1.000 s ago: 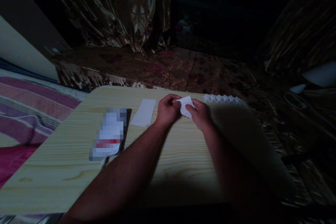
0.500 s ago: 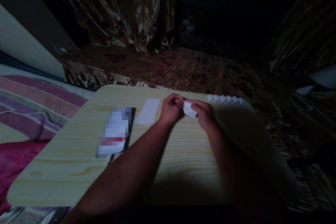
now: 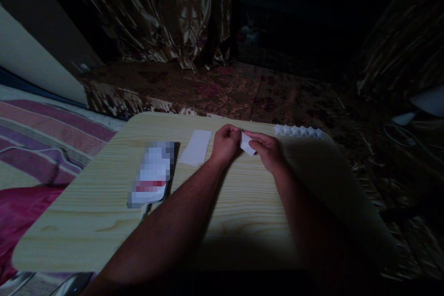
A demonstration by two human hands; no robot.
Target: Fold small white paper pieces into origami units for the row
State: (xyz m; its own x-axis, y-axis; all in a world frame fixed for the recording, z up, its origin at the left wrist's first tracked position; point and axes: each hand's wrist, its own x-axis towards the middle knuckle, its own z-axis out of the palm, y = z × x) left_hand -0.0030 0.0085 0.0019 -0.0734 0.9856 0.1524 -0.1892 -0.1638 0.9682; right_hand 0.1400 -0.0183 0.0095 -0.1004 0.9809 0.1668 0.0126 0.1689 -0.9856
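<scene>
White paper [image 3: 247, 146] is held above the table [image 3: 243, 203], toward its far edge; the left hand [image 3: 225, 145] pinches one side and the right hand [image 3: 268, 149] grips the other, probably to steady so small a piece. White sheets [image 3: 196, 147] lie just beside the left hand, seemingly for easy reach. Small folded shapes [image 3: 299, 131] line up near the far right corner, apparently for tidiness. A pixelated object [image 3: 155, 166] lies toward the left edge.
</scene>
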